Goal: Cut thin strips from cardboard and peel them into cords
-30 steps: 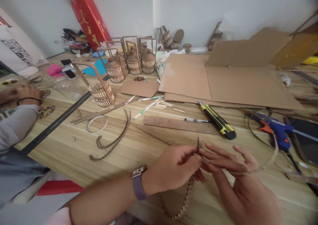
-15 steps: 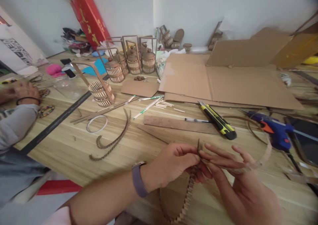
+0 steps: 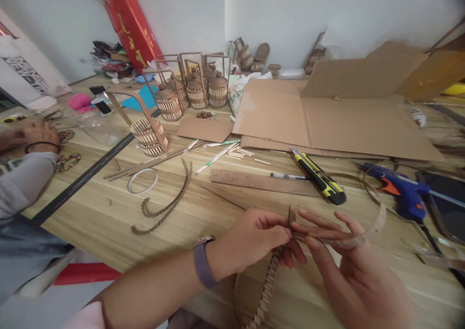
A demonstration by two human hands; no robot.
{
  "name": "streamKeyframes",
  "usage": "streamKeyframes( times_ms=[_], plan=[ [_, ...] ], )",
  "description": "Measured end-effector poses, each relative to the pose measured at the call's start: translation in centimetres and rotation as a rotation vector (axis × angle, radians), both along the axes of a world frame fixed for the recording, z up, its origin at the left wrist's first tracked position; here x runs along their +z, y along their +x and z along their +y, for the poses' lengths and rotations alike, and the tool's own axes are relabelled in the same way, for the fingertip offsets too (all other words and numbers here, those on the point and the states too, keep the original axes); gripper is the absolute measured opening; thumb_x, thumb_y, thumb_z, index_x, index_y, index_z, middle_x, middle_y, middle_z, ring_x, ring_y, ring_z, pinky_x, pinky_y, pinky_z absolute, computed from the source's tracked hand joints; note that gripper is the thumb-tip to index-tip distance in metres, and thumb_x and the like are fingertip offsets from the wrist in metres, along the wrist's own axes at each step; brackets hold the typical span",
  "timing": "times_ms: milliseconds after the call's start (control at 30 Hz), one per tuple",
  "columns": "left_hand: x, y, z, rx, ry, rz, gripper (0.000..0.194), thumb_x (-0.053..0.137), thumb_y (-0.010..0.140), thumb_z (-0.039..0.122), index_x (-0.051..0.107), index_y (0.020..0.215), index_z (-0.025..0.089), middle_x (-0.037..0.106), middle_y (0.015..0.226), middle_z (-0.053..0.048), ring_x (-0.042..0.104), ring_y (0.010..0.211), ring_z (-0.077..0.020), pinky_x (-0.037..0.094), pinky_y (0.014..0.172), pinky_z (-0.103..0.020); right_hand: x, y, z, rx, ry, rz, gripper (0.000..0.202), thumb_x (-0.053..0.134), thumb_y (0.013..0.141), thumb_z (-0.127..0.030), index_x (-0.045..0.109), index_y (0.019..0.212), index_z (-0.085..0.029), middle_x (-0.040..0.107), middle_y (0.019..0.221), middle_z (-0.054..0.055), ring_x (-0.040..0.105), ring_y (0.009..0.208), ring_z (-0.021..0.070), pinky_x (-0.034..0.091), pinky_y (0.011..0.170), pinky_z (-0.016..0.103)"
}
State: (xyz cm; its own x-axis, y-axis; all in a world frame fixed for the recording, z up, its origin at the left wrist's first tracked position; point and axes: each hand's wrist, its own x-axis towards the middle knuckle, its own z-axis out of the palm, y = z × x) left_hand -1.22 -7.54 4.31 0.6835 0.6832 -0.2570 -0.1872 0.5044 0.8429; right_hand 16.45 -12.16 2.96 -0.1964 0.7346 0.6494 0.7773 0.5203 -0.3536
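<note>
Near the table's front, my left hand is closed, thumb and fingers pinching the top end of a brown cardboard-like strip. Below it hangs the folded zigzag part of the strip, curving down toward the bottom edge. My right hand holds the flat, unfolded part of the strip between its fingers, close beside the left fingertips. The flat tail curls up past the right knuckles. Exactly how the fingers grip the fold is partly hidden. Two similar folded strips lie curved on the table to the left.
Behind my hands lie a yellow-black utility knife, a pen and a blue glue gun. Flat cardboard covers the back right. Small lidded baskets and an open basket stand left. A co-worker's hands are at far left.
My fingers have shifted slightly at the fold. The hanging zigzag part has swung a little left, and the flat tail now sticks up more by my right hand.
</note>
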Motion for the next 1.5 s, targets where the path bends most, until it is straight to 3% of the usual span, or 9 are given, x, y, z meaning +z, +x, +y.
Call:
streamKeyframes(
  times_ms=[467, 733, 1033, 1200, 1367, 1500],
  plan=[
    [-0.14, -0.18, 0.12, 0.000, 0.008, 0.058, 0.019, 0.060, 0.074, 0.026, 0.071, 0.078, 0.012, 0.066, 0.065, -0.001, 0.052, 0.053, -0.0086, 0.043, 0.058, -0.023, 0.10, -0.05, 0.04, -0.029, 0.001, -0.018, 0.022, 0.046, 0.105, -0.041, 0.060, 0.097, -0.027, 0.081, 0.106, 0.002, 0.075, 0.103, 0.0152, 0.039, 0.110, 0.031],
    [0.26, -0.21, 0.16, -0.020, 0.002, 0.092, 0.016, 0.058, 0.072, 0.024, 0.069, 0.076, 0.013, 0.066, 0.064, 0.000, 0.051, 0.051, -0.0075, 0.042, 0.056, -0.022, 0.43, -0.19, 0.12, -0.041, -0.009, -0.015, 0.022, 0.046, 0.105, -0.042, 0.059, 0.094, -0.028, 0.082, 0.098, -0.002, 0.076, 0.101, 0.0154, 0.042, 0.106, 0.032],
    [0.18, -0.20, 0.03, -0.037, 0.019, 0.047, 0.020, 0.063, 0.084, 0.031, 0.067, 0.085, 0.012, 0.067, 0.070, -0.002, 0.056, 0.055, -0.0086, 0.046, 0.059, -0.022, 0.11, -0.01, -0.01, -0.029, 0.013, 0.005, 0.015, 0.049, 0.104, -0.037, 0.060, 0.101, -0.027, 0.082, 0.096, 0.000, 0.076, 0.100, 0.0184, 0.042, 0.108, 0.037],
    [0.07, -0.09, -0.34, -0.016, 0.139, 0.106, 0.017, 0.058, 0.092, 0.027, 0.066, 0.087, 0.013, 0.066, 0.076, -0.002, 0.060, 0.062, -0.0091, 0.049, 0.063, -0.021, 0.16, -0.11, 0.14, -0.022, 0.028, 0.008, 0.010, 0.051, 0.102, -0.034, 0.057, 0.098, -0.028, 0.081, 0.091, -0.002, 0.077, 0.094, 0.0211, 0.044, 0.105, 0.042],
    [-0.03, -0.25, -0.49, -0.005, 0.274, 0.170, 0.023, 0.051, 0.096, 0.020, 0.072, 0.103, 0.014, 0.065, 0.082, -0.001, 0.064, 0.069, -0.0107, 0.049, 0.067, -0.021, 0.33, -0.35, 0.08, -0.028, 0.032, -0.082, 0.013, 0.049, 0.102, -0.035, 0.061, 0.099, -0.030, 0.081, 0.091, -0.002, 0.078, 0.090, 0.0227, 0.049, 0.098, 0.045],
    [0.28, -0.48, -0.52, -0.015, 0.326, 0.187, 0.025, 0.049, 0.096, 0.019, 0.072, 0.105, 0.014, 0.064, 0.080, -0.001, 0.064, 0.070, -0.0116, 0.049, 0.067, -0.021, 0.02, -0.45, 0.02, -0.057, 0.030, -0.041, 0.018, 0.047, 0.103, -0.038, 0.062, 0.098, -0.029, 0.081, 0.093, -0.002, 0.077, 0.092, 0.0233, 0.050, 0.098, 0.046]
  ],
)
